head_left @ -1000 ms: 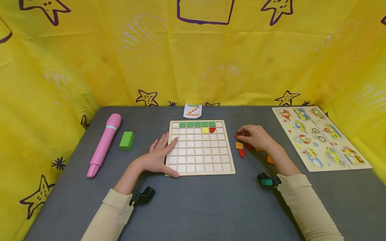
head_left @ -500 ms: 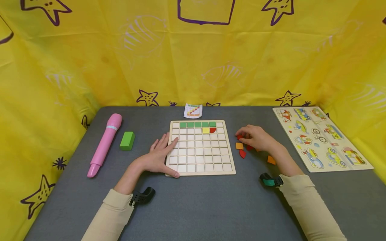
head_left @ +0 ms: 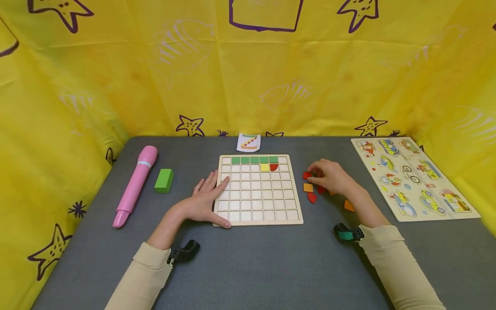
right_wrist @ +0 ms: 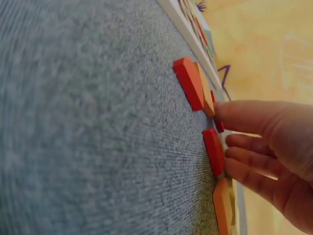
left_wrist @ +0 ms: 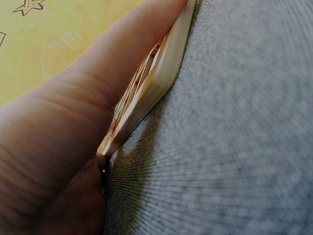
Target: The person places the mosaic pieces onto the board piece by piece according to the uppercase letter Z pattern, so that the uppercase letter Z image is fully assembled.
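My left hand (head_left: 203, 200) rests spread on the left edge of a wooden grid board (head_left: 257, 224), thumb over its near left corner. In the left wrist view the thumb (left_wrist: 93, 73) lies along the board's rim (left_wrist: 164, 73). Several green square tiles (head_left: 254, 160) fill part of the top row, with a yellow tile (head_left: 265, 167) and a red quarter-round tile (head_left: 274, 167) below. Right of the board, my right hand (head_left: 329, 176) pinches a red tile (head_left: 306, 175) at the table between thumb and fingers. An orange tile (head_left: 308, 187) and another red tile (head_left: 311, 197) lie just nearer.
A patterned card (head_left: 249, 142) lies behind the board. A pink toy microphone (head_left: 135, 185) and a green block (head_left: 164, 181) lie at left. A picture puzzle board (head_left: 412, 181) lies at right. One orange tile (head_left: 349, 206) sits by the right wrist; yellow cloth (head_left: 248, 86) hangs behind.
The right hand's fingers have shifted slightly around the red tile, which shows more from under the fingertips. The left hand has stayed on the board.
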Motion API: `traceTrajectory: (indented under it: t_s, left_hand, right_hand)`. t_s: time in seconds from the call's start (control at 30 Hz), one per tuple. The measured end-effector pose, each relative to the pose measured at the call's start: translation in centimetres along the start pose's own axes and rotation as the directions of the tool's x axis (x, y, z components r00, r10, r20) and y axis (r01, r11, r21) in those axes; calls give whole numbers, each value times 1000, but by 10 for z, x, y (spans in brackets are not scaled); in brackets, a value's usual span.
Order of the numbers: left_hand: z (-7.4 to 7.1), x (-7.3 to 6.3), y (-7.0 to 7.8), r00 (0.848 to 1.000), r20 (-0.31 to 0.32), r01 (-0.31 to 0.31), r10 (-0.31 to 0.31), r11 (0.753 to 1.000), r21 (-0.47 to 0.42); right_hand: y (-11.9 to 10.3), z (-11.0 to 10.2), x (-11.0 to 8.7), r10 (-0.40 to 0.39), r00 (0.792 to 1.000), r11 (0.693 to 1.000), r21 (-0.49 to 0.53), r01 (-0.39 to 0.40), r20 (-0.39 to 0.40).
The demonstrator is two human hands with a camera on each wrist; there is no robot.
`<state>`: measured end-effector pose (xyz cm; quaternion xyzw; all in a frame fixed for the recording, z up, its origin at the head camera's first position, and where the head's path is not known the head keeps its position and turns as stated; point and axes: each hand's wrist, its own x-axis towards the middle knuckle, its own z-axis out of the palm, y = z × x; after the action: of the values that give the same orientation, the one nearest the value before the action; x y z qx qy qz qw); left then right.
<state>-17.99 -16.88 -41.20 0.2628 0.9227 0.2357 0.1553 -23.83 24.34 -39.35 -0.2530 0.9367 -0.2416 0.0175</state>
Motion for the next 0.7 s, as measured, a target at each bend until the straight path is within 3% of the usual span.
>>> traceTrajectory:
  t_s: [0.37, 0.57, 0.7]
  left_hand:
    - [1, 2, -1, 1000, 7, 4, -4, 1000, 0]
    - [1, 2, -1, 1000, 13, 6, -6, 1000, -4]
    - [0, 2, 0, 1000, 17, 8, -8, 1000, -9]
  right_hand:
    - [-8, 11, 10, -8, 995, 1000, 18, 10, -95]
    - [-36, 21, 27, 45, 993, 992, 119, -32, -108]
    - [-56, 32, 42, 11, 996, 988, 154, 3, -91]
